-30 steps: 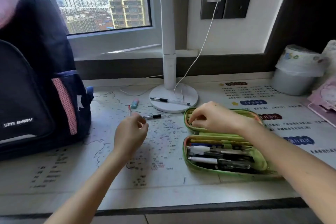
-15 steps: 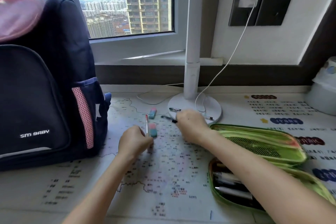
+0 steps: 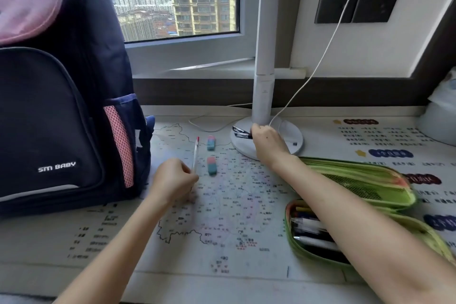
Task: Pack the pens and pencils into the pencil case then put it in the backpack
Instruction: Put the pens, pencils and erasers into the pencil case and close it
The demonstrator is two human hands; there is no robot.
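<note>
Pinching slim pen (image 3: 195,153), gripping black pens (image 3: 241,131) (glossy)

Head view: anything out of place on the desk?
Nothing spilled or damaged. Only oddity: two dark pens sit on the lamp base, where the right hand grips them. The left hand holds a white pen.

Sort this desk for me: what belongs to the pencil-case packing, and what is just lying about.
Job in hand:
red pen, held by the left hand
black pens, gripped by the right hand
pencil case, open, with pens inside
backpack

Lying about:
erasers, two of them
lamp
cable
</note>
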